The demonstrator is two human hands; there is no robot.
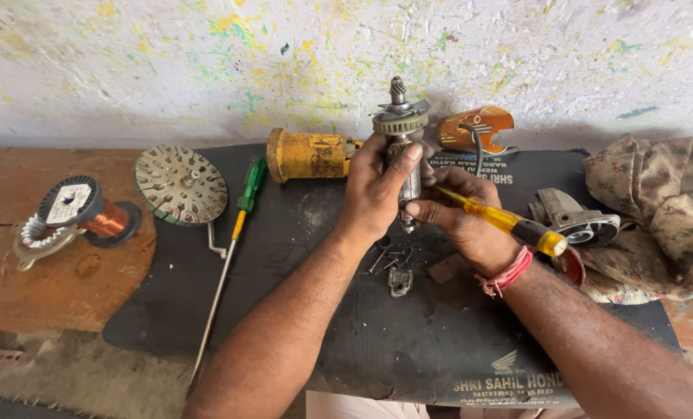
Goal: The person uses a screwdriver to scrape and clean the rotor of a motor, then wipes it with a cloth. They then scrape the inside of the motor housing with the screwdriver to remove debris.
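Nearest, the left hand (374, 190) is closed around a motor armature (402, 147), held upright over the black mat (362, 341). A yellow-handled screwdriver (502, 221) is gripped by the right hand (463, 225), tip at the armature's lower end. Loose screws (389, 260) lie below; the yellow housing (308, 155) lies apart beyond, so disassembly appears well advanced.

On my black mat (346, 341) lie a green-handled screwdriver (238, 225), a yellow motor housing (308, 155) and loose screws (389, 260). A copper wire spool (90, 213) sits left, a rag (657, 209) right.
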